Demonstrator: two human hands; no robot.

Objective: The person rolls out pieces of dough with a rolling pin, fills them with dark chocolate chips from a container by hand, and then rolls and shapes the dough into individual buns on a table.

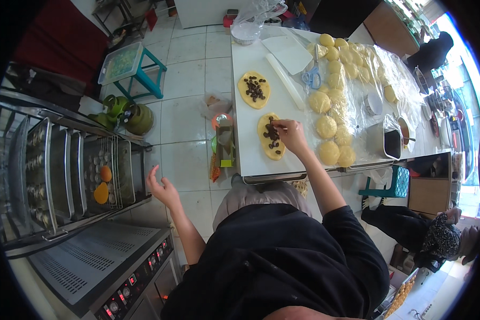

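My right hand (287,133) is pinched over a flattened oval of pale dough (266,150) scattered with dark brown pieces, likely chocolate; whatever its fingertips hold is too small to make out. Another dough oval (246,86) topped with similar pieces lies farther back on the white worktable (272,168). A white rolling pin (282,80) lies beside them. Under clear plastic to the right are several round dough balls (327,127). My left hand (162,188) hangs off the table's left, fingers apart and holding nothing.
A metal tray rack (80,170) and oven (98,256) stand left. Gas cylinders (140,120) and a teal stool (149,80) are behind. Blue scissors (312,77) and a metal container (386,138) share the table. Other people (426,56) (434,240) are at the right.
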